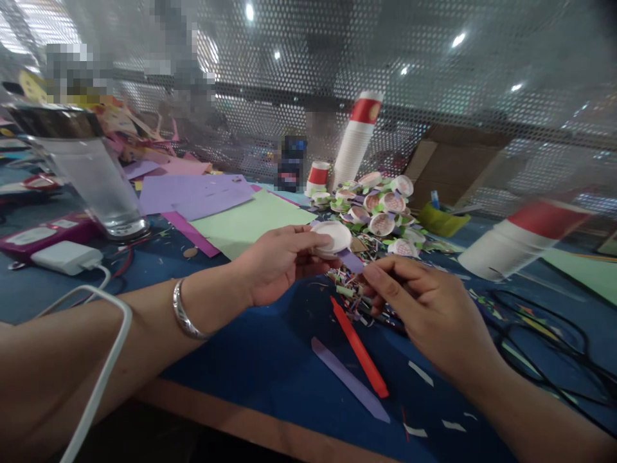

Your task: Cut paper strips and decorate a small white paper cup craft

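Between its thumb and fingers, my left hand (276,265) grips a small white round paper piece (338,236), which looks like the cut-off bottom of a paper cup. A short purple paper strip (352,260) sticks out from its lower right edge. My right hand (429,299) pinches the strip's free end between thumb and finger. Below the hands, a red marker (360,350) and a longer purple paper strip (349,381) lie on the blue table (270,360). Behind them is a pile of similar round pieces (382,224) with green and purple bits.
Stacked paper cups (354,151) stand at the back; another cup stack (511,247) leans at right. Purple sheets (207,193) and a green sheet (250,218) lie at left, near a glass water bottle (91,173). A white cable (103,379) crosses my left arm; black cables (544,341) lie right.
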Demonstrator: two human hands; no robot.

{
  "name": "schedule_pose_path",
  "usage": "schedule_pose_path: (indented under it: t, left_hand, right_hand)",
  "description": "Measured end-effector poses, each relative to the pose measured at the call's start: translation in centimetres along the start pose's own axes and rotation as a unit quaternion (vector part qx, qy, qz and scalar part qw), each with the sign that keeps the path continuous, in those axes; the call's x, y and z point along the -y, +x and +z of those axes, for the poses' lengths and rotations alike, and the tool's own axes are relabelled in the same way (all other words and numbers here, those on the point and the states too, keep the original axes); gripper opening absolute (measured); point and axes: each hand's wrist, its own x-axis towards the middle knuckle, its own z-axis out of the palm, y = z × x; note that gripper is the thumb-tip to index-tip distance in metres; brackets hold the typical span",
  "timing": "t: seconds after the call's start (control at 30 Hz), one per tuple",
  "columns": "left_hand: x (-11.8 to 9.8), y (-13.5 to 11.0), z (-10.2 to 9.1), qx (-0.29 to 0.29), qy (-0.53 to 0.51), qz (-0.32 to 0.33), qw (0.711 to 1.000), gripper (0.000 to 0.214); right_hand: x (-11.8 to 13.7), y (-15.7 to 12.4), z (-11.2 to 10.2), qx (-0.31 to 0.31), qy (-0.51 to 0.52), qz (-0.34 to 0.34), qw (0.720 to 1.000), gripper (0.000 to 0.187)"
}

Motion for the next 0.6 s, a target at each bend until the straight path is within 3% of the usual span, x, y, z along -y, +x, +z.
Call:
schedule_pose_path:
  t: [0.17, 0.3, 0.37, 0.47, 0.6]
  left_hand:
    - [-0.6, -0.4, 0.3, -0.004, -0.003, -0.066, 0.998, 0.011]
    - [-0.8, -0.8, 0.5, 0.075, -0.002, -0.145, 0.987, 0.016]
    - [-0.9, -1.0, 0.5, 0.1, 0.005, -0.179, 0.979, 0.024]
    - [-0.9, -1.2, 0.5, 0.124, 0.022, -0.193, 0.973, 0.04]
    - [-0.5, -1.2, 0.3, 0.164, 0.076, -0.188, 0.965, 0.059]
  right_hand:
    - [-0.1, 0.2, 0.0, -0.043, 0.018, -0.013, 0.999, 0.022]
    - [-0.4, 0.1, 0.3, -0.02, 0.051, -0.026, 0.998, 0.031]
    - [-0.3, 0.0, 0.3, -0.004, 0.044, -0.038, 0.998, 0.024]
    - [0.1, 0.0, 0.2, -0.009, 0.0, -0.06, 0.998, 0.011]
    - [0.2, 0.1, 0.1, -0.01, -0.024, -0.059, 0.998, 0.017]
